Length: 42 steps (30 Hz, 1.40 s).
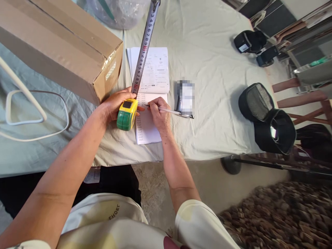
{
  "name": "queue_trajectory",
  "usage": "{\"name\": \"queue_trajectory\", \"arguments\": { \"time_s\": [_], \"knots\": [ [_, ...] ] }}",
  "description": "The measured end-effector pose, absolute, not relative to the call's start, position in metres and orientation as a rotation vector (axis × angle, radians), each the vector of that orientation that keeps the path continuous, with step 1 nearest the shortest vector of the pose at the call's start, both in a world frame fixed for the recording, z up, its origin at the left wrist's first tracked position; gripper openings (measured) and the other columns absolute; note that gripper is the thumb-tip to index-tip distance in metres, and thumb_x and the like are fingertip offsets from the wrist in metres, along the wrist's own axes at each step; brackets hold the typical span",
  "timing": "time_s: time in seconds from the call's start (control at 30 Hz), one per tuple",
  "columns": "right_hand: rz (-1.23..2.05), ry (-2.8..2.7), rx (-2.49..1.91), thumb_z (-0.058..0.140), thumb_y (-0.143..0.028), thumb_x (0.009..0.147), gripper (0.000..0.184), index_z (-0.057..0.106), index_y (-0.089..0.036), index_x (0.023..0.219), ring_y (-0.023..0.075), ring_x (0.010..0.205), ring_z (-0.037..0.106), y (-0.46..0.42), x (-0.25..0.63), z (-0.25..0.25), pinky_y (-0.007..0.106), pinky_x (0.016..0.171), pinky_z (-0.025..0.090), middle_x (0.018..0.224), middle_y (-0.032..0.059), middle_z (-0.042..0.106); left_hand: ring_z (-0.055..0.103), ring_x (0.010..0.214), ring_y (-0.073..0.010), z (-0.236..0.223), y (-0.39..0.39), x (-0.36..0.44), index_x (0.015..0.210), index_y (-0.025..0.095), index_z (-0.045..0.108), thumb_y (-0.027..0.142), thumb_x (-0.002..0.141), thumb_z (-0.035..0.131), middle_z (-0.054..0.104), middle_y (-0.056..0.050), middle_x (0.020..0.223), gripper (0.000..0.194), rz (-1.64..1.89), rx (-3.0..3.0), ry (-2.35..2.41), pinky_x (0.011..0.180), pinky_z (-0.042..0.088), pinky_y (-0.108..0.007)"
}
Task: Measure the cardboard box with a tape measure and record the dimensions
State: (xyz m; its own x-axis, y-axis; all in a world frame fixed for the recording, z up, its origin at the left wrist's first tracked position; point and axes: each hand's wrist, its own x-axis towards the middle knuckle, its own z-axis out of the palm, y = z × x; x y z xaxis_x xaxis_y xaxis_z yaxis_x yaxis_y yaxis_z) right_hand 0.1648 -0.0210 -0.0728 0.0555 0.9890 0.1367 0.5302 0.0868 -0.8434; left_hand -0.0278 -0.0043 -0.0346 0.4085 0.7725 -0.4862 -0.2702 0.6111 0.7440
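My left hand (pixel 118 103) grips a yellow and green tape measure (pixel 127 114), its thumb on top near where the blade comes out. The metal blade (pixel 143 52) is drawn out, running up and slightly right across an open notebook (pixel 153 133). On the lower page stand columns of handwritten figures; the upper page bears print. My right hand (pixel 158 111) is closed round a pen (pixel 169 110), whose tip is at the page close to the written column. Some of the left fingers are hidden behind the tape measure's case.
A cardboard box (pixel 62 45) stands left of the notebook, with a clear plastic container (pixel 119 14) behind it. A white cable (pixel 38 136) loops at far left. Right of the notebook lies a blurred-out item (pixel 186 97). Black cases (pixel 275 129) sit at the table's right end.
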Motion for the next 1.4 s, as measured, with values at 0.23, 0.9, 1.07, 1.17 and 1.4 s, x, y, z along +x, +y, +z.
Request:
{"name": "queue_trajectory", "arguments": {
  "time_s": [0.23, 0.9, 1.07, 1.17, 1.4],
  "knots": [
    [0.716, -1.605, -1.562, 0.052, -0.029, 0.09, 0.017, 0.055, -0.024, 0.074, 0.0151, 0.068, 0.06, -0.0211, 0.1647, -0.0735, 0.03, 0.067, 0.046, 0.072, -0.0021, 0.066, 0.079, 0.085, -0.0262, -0.0265, -0.0064, -0.0267, 0.147, 0.025, 0.054, 0.021, 0.087, 0.058, 0.076, -0.008, 0.098, 0.061, 0.691, 0.623, 0.968, 0.07, 0.065, -0.036],
    [0.689, -1.601, -1.531, 0.05, -0.03, 0.09, 0.018, 0.052, -0.025, 0.073, 0.015, 0.069, 0.059, -0.0215, 0.1658, -0.0758, 0.03, 0.066, 0.045, 0.07, -0.0029, 0.062, 0.079, 0.091, -0.0258, -0.036, -0.0055, -0.0266, 0.149, 0.024, 0.05, 0.022, 0.087, 0.057, 0.074, -0.008, 0.109, 0.062, 0.722, 0.647, 0.919, 0.077, 0.066, -0.039],
    [0.677, -1.619, -1.544, 0.05, -0.027, 0.089, 0.017, 0.051, -0.025, 0.073, 0.0158, 0.068, 0.059, -0.0212, 0.1662, -0.0756, 0.03, 0.065, 0.044, 0.072, -0.0023, 0.062, 0.079, 0.089, -0.0249, -0.0346, -0.0044, -0.0264, 0.148, 0.024, 0.052, 0.02, 0.089, 0.055, 0.074, -0.007, 0.109, 0.059, 0.719, 0.636, 0.924, 0.072, 0.065, -0.035],
    [0.652, -1.578, -1.527, 0.049, -0.026, 0.089, 0.018, 0.049, -0.025, 0.071, 0.0154, 0.068, 0.058, -0.0208, 0.1666, -0.0768, 0.03, 0.067, 0.045, 0.069, -0.0029, 0.059, 0.079, 0.089, -0.0247, -0.0336, -0.0043, -0.0266, 0.148, 0.023, 0.053, 0.019, 0.089, 0.054, 0.075, -0.007, 0.108, 0.059, 0.712, 0.637, 0.921, 0.07, 0.064, -0.034],
    [0.685, -1.54, -1.536, 0.05, -0.029, 0.09, 0.019, 0.051, -0.025, 0.072, 0.0144, 0.067, 0.058, -0.0205, 0.1654, -0.0778, 0.03, 0.066, 0.045, 0.068, -0.0038, 0.06, 0.078, 0.086, -0.0238, -0.0334, -0.0061, -0.0269, 0.148, 0.023, 0.053, 0.021, 0.087, 0.057, 0.075, -0.008, 0.106, 0.061, 0.728, 0.637, 0.917, 0.069, 0.065, -0.033]
  ]
}}
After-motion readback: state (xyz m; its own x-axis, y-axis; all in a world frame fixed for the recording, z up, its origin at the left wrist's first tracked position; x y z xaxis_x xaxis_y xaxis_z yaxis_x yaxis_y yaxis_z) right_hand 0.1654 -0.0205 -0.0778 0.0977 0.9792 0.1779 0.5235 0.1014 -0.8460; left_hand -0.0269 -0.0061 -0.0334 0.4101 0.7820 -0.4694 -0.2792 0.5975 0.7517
